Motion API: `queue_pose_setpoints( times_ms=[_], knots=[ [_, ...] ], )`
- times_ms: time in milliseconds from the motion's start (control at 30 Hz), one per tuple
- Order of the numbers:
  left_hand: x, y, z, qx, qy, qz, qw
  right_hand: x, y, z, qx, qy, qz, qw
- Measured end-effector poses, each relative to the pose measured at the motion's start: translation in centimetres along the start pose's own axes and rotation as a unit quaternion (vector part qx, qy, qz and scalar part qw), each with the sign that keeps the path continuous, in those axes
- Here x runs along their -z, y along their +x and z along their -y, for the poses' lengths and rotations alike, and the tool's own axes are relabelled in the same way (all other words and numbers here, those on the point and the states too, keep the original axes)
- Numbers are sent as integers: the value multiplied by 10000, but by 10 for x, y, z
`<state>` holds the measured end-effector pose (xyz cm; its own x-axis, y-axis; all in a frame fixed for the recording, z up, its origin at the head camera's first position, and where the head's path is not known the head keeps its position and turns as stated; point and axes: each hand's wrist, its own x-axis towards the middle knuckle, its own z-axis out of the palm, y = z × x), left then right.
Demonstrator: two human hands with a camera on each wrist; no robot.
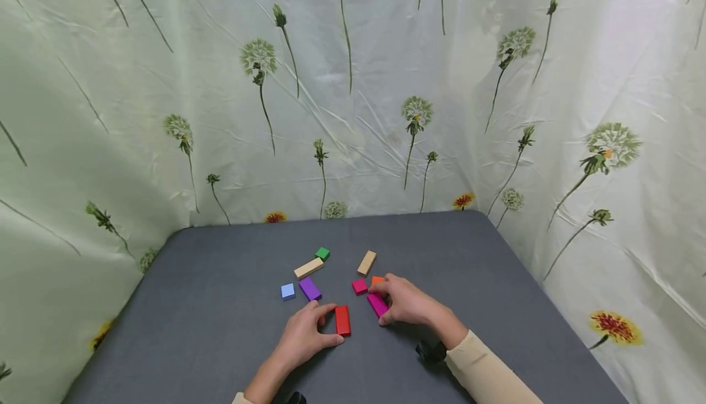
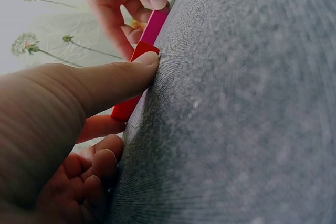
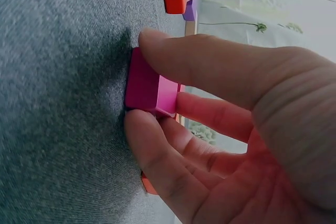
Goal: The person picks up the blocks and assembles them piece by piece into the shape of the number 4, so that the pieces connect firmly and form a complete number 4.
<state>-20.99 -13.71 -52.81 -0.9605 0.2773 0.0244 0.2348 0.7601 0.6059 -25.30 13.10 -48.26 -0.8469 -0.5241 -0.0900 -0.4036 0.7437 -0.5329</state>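
Observation:
On the grey table, the left hand [image 1: 302, 335] pinches a red block [image 1: 342, 320] between thumb and index finger, at its two ends. In the left wrist view the thumb lies on the near end of this red block [image 2: 126, 109], and the other fingers are curled below. The right hand [image 1: 409, 303] pinches a magenta block [image 1: 377, 304] to the right of the red one. Seen from the right wrist, thumb and fingers close around the magenta block [image 3: 143, 83], which appears to rest on the cloth. A gap separates the two blocks in the head view.
Beyond the hands lie a purple block [image 1: 310, 289], a light blue cube [image 1: 288, 292], a crimson cube [image 1: 360, 286], a partly hidden orange block [image 1: 377, 280], a green cube [image 1: 322, 254] and two wooden blocks [image 1: 309, 268]. A floral curtain [image 1: 364, 146] hangs behind the grey table [image 1: 220, 306].

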Motion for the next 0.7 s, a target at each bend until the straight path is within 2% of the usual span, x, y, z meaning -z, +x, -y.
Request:
queue_pose_setpoints(
  times_ms=[700],
  knots=[
    [-1, -1, -2, -58, 70, -65, 9999, 1, 1, -3, 3, -156, -48, 9999]
  ],
)
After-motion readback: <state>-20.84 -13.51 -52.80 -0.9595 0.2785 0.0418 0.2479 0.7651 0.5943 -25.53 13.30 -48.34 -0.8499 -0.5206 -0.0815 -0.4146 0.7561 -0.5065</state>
